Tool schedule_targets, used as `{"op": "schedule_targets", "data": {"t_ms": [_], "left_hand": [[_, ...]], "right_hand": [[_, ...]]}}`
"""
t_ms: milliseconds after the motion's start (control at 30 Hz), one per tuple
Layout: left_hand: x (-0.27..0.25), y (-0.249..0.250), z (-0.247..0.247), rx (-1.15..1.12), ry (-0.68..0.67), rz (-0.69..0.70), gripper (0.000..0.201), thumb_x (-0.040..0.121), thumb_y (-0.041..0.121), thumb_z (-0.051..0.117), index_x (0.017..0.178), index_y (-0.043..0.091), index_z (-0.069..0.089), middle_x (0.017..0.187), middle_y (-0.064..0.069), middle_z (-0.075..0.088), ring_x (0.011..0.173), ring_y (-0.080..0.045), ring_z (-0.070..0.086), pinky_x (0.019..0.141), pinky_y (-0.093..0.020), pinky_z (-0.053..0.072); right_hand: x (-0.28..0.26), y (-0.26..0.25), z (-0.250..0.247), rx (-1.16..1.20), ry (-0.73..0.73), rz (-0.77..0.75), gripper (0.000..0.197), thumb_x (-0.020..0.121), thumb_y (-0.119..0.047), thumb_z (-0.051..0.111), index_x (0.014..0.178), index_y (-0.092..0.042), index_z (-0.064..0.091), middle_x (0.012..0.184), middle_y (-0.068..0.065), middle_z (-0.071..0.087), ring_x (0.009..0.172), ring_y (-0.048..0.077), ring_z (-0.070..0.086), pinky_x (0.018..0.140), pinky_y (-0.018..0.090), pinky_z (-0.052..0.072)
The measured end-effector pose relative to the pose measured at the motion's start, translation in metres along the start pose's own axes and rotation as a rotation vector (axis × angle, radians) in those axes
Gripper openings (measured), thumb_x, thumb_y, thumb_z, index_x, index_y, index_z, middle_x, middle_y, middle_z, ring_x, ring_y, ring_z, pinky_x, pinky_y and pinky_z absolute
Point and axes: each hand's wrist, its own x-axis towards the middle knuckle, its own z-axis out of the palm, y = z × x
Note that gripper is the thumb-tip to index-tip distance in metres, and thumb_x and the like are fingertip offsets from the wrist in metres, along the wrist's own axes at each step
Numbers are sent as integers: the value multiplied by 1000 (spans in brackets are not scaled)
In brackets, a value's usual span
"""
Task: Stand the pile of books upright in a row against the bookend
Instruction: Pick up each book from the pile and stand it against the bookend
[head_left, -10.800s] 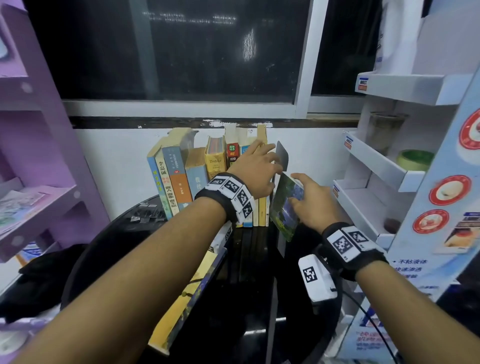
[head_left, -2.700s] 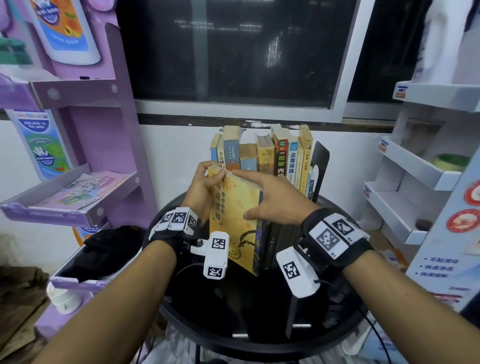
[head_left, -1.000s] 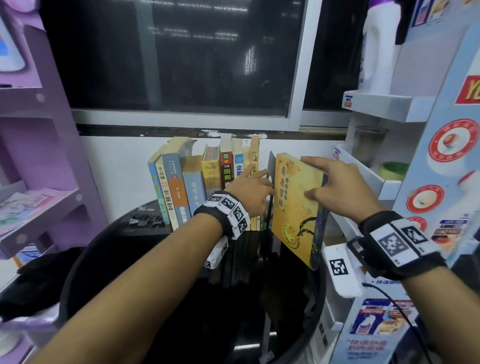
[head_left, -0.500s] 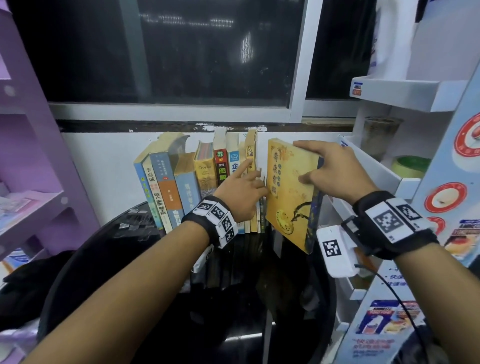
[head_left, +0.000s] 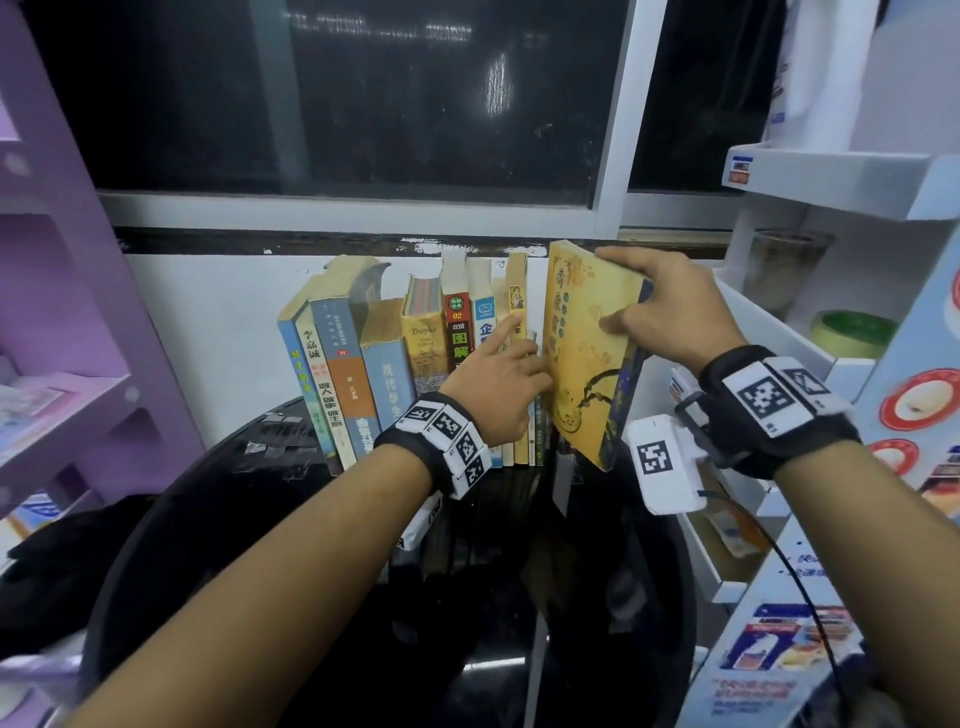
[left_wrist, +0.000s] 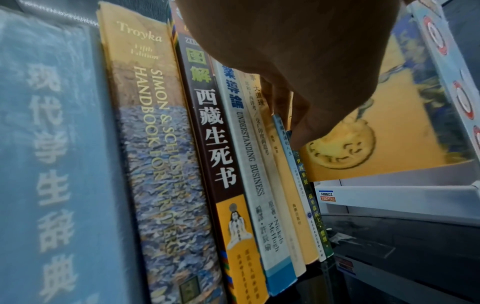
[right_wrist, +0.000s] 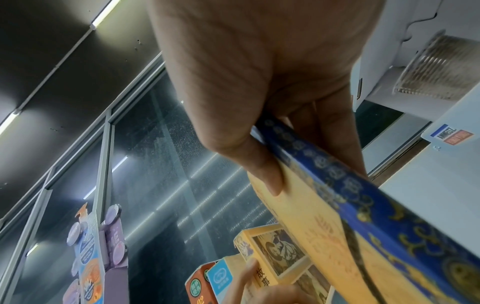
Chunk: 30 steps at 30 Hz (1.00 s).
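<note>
Black table (head_left: 311, 519), white shelf (head_left: 779, 332) beside yellow book (head_left: 587, 364)

I read "Troyka, Fifth Edition, SIMON & SCHUSTER HANDBOOK FOR WRITERS" down the yellow spine (left_wrist: 145, 115). Right of it, the brown spine (left_wrist: 215, 144) carries "图解 西藏生死书"; in the head view its top shows "02". The white spine (left_wrist: 255, 185) beside that says "UNDERSTANDING BUSINESS" and "Nickels McHugh". The blue spine (left_wrist: 49, 144) at far left reads "现代学生", the rest blurred. A shelf tag (left_wrist: 327, 196) on the right says "AMMELTZ YOKOYOKO". Print on the yellow cover (head_left: 587, 364) is too blurred for me.
</note>
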Motion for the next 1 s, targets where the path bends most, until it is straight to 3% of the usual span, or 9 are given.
{"op": "schedule_targets", "data": {"t_ms": [300, 500, 800, 1000], "left_hand": [[0, -3, 3, -1, 25, 28, 44, 79, 28, 48, 119, 24, 65, 121, 5, 64, 129, -19, 43, 117, -50, -12], [0, -2, 6, 3, 50, 34, 44, 79, 29, 50, 119, 24, 65, 120, 6, 64, 127, -19, 45, 117, -50, -11], [1, -2, 11, -10, 86, 20, 41, 78, 29, 50, 115, 23, 67, 118, 6, 65, 125, -20, 46, 118, -50, -7], [1, -3, 11, -25, 95, 20, 41, 77, 29, 51, 115, 25, 67, 118, 7, 65, 124, -18, 47, 119, -49, -8]], "right_hand": [[12, 4, 33, -38, 115, 5, 68, 80, -10, 71, 140, -32, 48, 123, 2, 63, 102, 23, 60, 84, 37, 55], [17, 8, 47, -81, 127, 32, 65, 84, -11, 67, 142, -30, 46, 129, 5, 61, 116, 26, 51, 95, 32, 45], [30, 0, 41, -75, 225, 19, 65, 76, -7, 64, 138, -25, 51, 126, 4, 63, 110, 28, 59, 91, 44, 53], [30, 2, 34, -82, 206, 48, 64, 78, -6, 64, 137, -26, 52, 125, 4, 63, 108, 26, 59, 87, 38, 54]]}}
